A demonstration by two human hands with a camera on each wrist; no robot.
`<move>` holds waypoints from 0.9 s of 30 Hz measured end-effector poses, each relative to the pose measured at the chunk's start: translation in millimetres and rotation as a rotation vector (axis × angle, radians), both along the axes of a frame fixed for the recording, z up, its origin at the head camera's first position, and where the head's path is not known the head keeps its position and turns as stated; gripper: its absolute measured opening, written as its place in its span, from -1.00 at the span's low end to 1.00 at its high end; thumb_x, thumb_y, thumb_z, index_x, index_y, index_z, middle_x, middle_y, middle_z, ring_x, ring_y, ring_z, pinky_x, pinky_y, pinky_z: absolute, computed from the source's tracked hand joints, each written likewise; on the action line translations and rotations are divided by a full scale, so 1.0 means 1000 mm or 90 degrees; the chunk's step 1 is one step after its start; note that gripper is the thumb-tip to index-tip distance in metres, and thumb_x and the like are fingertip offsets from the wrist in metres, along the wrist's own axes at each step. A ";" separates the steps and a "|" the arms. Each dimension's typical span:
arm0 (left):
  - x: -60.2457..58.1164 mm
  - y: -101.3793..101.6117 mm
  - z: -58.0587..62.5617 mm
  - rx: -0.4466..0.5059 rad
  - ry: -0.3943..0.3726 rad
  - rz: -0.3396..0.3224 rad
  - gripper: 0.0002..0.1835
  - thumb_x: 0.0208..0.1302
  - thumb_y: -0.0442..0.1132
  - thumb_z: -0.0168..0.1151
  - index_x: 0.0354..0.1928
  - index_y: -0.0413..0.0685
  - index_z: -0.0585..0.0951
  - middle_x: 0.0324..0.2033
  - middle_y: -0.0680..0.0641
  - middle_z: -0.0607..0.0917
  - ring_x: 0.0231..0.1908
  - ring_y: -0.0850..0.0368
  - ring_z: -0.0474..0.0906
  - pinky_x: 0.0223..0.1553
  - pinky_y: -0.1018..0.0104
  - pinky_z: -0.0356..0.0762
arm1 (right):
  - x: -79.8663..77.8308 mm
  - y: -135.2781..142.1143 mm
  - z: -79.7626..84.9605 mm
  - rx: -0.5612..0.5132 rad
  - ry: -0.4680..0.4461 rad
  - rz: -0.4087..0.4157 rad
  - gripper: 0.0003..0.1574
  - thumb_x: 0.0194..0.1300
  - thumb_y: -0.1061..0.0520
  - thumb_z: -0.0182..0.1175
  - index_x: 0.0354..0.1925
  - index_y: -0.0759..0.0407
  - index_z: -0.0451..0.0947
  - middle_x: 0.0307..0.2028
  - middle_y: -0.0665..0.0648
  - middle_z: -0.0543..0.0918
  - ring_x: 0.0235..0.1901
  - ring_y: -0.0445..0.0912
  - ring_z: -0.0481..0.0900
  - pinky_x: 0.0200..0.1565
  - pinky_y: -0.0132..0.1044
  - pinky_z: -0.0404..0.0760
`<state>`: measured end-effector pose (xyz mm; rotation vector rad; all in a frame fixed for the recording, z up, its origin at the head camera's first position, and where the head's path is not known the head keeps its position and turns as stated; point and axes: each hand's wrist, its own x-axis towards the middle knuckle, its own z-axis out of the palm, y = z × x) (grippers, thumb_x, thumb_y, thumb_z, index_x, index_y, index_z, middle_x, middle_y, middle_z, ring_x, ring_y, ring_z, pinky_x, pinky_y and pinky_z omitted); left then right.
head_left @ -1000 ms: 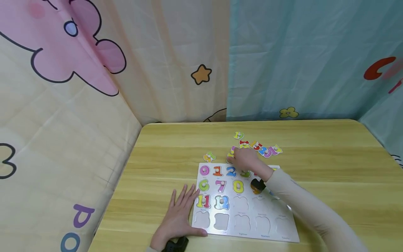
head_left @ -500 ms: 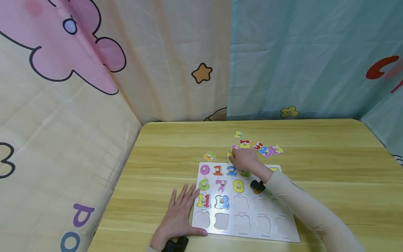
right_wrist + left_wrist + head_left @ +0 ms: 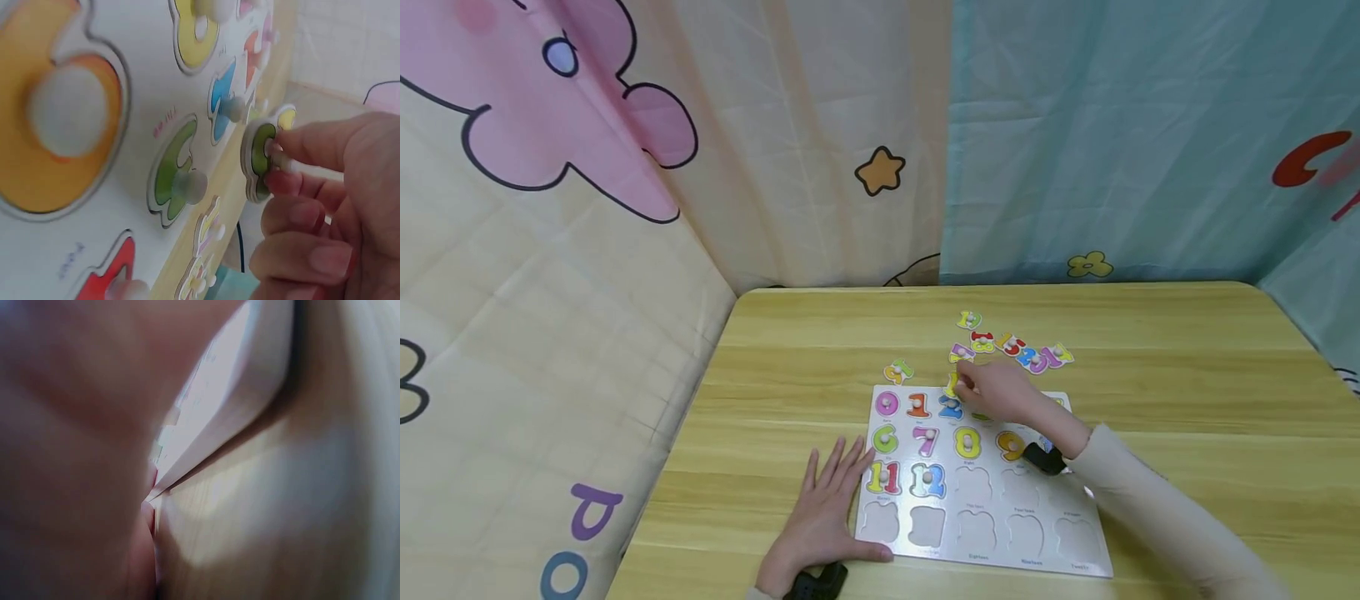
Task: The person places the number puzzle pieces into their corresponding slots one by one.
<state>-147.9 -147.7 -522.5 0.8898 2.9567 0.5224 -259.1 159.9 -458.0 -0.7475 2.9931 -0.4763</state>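
In the head view, my right hand is above the top edge of a white number puzzle board. Its thumb and fingertips pinch the knob of a yellow-and-green number puzzle piece, which hangs tilted in the right wrist view. My left hand lies with spread fingers at the board's left edge, thumb along the lower corner. Pieces 0 to 12 fill the upper part of the board, some hidden by the right arm. Shaped recesses show in the lower rows.
Beyond the board lie several loose number pieces, among them a red-and-yellow one, a blue-and-purple one and an orange-and-green one farther left. The wooden table meets printed curtains at its back edge.
My right hand has drawn back slightly right and nearer, carrying the yellow-and-green piece away from the loose pieces toward the board. My left hand has stayed in place.
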 end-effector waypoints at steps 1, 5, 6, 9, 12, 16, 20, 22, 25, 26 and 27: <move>0.000 0.000 0.000 -0.002 -0.001 0.000 0.38 -0.38 0.68 0.13 0.47 0.00 0.07 0.47 -0.04 -0.04 0.43 -0.08 -0.25 0.33 -0.15 -0.43 | 0.005 0.002 0.000 0.002 0.006 0.017 -0.75 0.31 0.03 0.15 -0.46 0.00 0.33 -0.74 -0.09 0.26 -0.75 -0.19 0.20 -0.67 -0.37 0.02; 0.000 0.000 0.001 -0.007 -0.004 -0.002 0.38 -0.37 0.68 0.13 0.48 0.00 0.06 0.47 -0.05 -0.05 0.43 -0.08 -0.26 0.33 -0.15 -0.44 | 0.025 0.006 0.002 0.006 -0.009 0.080 -0.74 0.31 0.04 0.16 -0.47 -0.04 0.30 -0.75 -0.16 0.23 -0.76 -0.25 0.16 -0.68 -0.38 0.00; 0.000 0.000 0.001 -0.009 -0.005 -0.001 0.38 -0.38 0.68 0.12 0.48 0.00 0.06 0.47 -0.05 -0.05 0.43 -0.07 -0.27 0.33 -0.14 -0.44 | 0.030 0.007 0.003 0.007 -0.018 0.097 -0.73 0.31 0.04 0.16 -0.47 -0.06 0.30 -0.74 -0.18 0.23 -0.75 -0.26 0.16 -0.67 -0.39 0.01; 0.000 -0.001 0.001 -0.009 -0.007 0.000 0.39 -0.38 0.68 0.13 0.48 0.00 0.05 0.47 -0.04 -0.06 0.43 -0.06 -0.27 0.33 -0.13 -0.45 | 0.044 0.009 0.005 0.006 -0.043 0.149 -0.71 0.30 0.06 0.17 -0.49 -0.07 0.28 -0.72 -0.20 0.21 -0.72 -0.29 0.15 -0.65 -0.40 0.04; 0.000 -0.001 0.000 -0.010 -0.008 0.001 0.39 -0.38 0.68 0.12 0.48 0.01 0.04 0.47 -0.04 -0.06 0.43 -0.06 -0.28 0.33 -0.13 -0.46 | 0.055 0.009 0.005 0.012 -0.072 0.184 -0.71 0.28 0.07 0.18 -0.50 -0.08 0.28 -0.71 -0.21 0.19 -0.70 -0.31 0.15 -0.63 -0.41 0.06; -0.001 -0.001 0.000 -0.010 -0.010 0.001 0.39 -0.38 0.69 0.11 0.48 0.01 0.04 0.47 -0.04 -0.07 0.43 -0.05 -0.29 0.33 -0.13 -0.47 | 0.065 0.008 -0.001 0.030 -0.125 0.191 -0.72 0.27 0.05 0.19 -0.49 -0.10 0.30 -0.72 -0.21 0.21 -0.69 -0.31 0.21 -0.61 -0.42 0.11; -0.002 0.000 0.001 -0.009 -0.016 0.000 0.39 -0.38 0.68 0.13 0.49 0.02 0.04 0.47 -0.04 -0.07 0.43 -0.05 -0.29 0.33 -0.12 -0.48 | 0.071 0.007 -0.007 0.032 -0.135 0.194 -0.75 0.27 0.05 0.18 -0.48 -0.10 0.32 -0.71 -0.21 0.22 -0.69 -0.30 0.22 -0.59 -0.42 0.14; -0.003 -0.001 0.001 -0.011 -0.016 0.000 0.39 -0.38 0.68 0.12 0.49 0.02 0.03 0.47 -0.04 -0.08 0.43 -0.05 -0.29 0.33 -0.12 -0.49 | 0.072 0.006 -0.010 0.029 -0.124 0.199 -0.75 0.27 0.04 0.18 -0.48 -0.10 0.32 -0.71 -0.21 0.21 -0.69 -0.31 0.21 -0.58 -0.41 0.14; -0.003 -0.001 0.000 -0.010 -0.014 -0.001 0.40 -0.39 0.68 0.12 0.49 0.02 0.03 0.47 -0.04 -0.08 0.43 -0.06 -0.29 0.33 -0.13 -0.48 | 0.074 0.006 -0.011 0.024 -0.112 0.199 -0.74 0.27 0.03 0.19 -0.48 -0.10 0.31 -0.72 -0.22 0.20 -0.69 -0.31 0.20 -0.58 -0.41 0.15; -0.003 -0.001 0.000 -0.010 -0.013 -0.001 0.40 -0.39 0.69 0.12 0.49 0.02 0.03 0.47 -0.05 -0.08 0.43 -0.06 -0.29 0.33 -0.13 -0.48 | 0.074 0.005 -0.012 0.022 -0.111 0.200 -0.74 0.27 0.03 0.19 -0.48 -0.10 0.31 -0.72 -0.22 0.20 -0.69 -0.31 0.19 -0.57 -0.40 0.15; -0.003 -0.001 0.000 -0.009 -0.012 -0.001 0.40 -0.39 0.69 0.12 0.49 0.02 0.03 0.47 -0.05 -0.07 0.43 -0.06 -0.28 0.33 -0.13 -0.47 | 0.075 0.005 -0.012 0.021 -0.109 0.200 -0.73 0.27 0.03 0.19 -0.48 -0.10 0.31 -0.72 -0.22 0.19 -0.69 -0.31 0.19 -0.57 -0.40 0.15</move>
